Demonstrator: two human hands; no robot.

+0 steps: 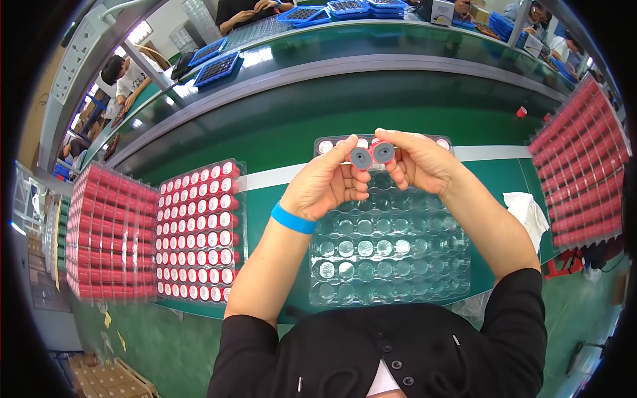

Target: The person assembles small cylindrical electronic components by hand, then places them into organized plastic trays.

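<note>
My left hand point(323, 180) and my right hand point(426, 162) meet above the far part of a clear plastic tray point(391, 270) with rows of round pockets. Between its thumb and fingers, my left hand grips a small red cylinder point(360, 158) whose dark grey end, with a small hole, faces me. A matching red cylinder point(383, 152) is pinched in my right hand, side by side with the first and apparently touching it. Several white-topped red pieces point(325, 146) sit in the tray's farthest row, partly hidden by my hands. The nearer pockets hold no red pieces.
Left of me lies a tray filled with white-topped red cylinders point(196, 232), beside a tall stack of filled trays point(109, 232). Another stack point(580, 166) stands at right, near a white cloth point(526, 217). One loose red piece point(521, 112) lies farther back. Co-workers sit beyond, near blue trays point(217, 69).
</note>
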